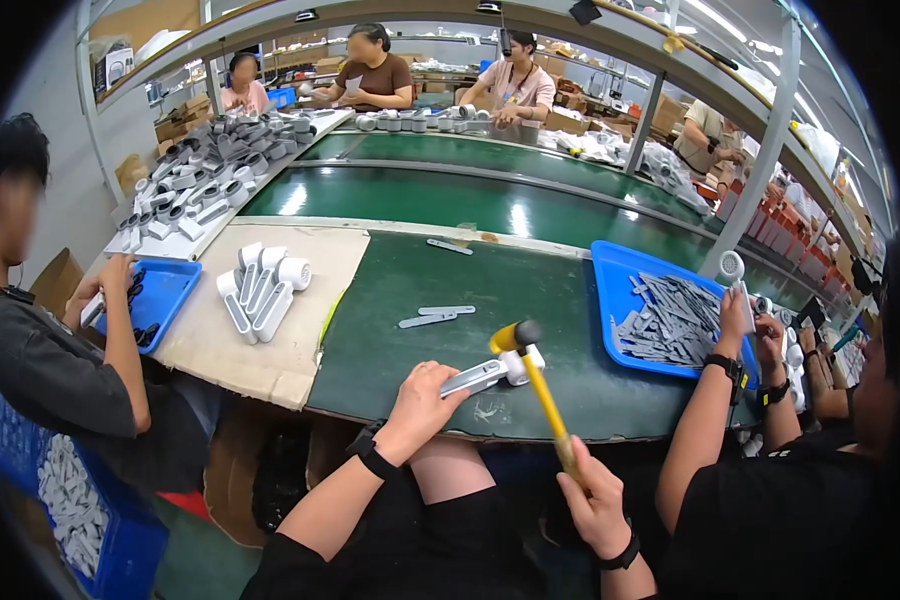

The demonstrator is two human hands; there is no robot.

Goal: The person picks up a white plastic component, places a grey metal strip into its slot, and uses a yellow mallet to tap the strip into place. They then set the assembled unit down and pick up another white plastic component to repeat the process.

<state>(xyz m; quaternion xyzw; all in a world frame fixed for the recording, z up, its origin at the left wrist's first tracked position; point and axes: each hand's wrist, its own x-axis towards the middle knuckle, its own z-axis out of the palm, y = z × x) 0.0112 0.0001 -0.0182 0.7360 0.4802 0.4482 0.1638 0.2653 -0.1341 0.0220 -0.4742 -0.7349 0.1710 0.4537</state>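
My left hand (422,402) is closed round the handle end of a white round-headed handheld appliance (480,377), which lies on the green worktop with a grey strip along its handle. In my right hand (594,492) is a mallet (540,388) with a yellow handle and a yellow-and-black head. The mallet's head appears over the neck of the appliance; I cannot tell whether it touches. Beyond my left hand lie two loose grey strips (437,316), and farther off, another grey strip (450,246).
Several white appliances (260,290) sit on cardboard (198,345) to the left. A blue tray (610,345) of grey strips (670,318) stands right, beside a co-worker's hands (738,318). Another co-worker (55,330) works at left. A green conveyor (390,200) runs behind.
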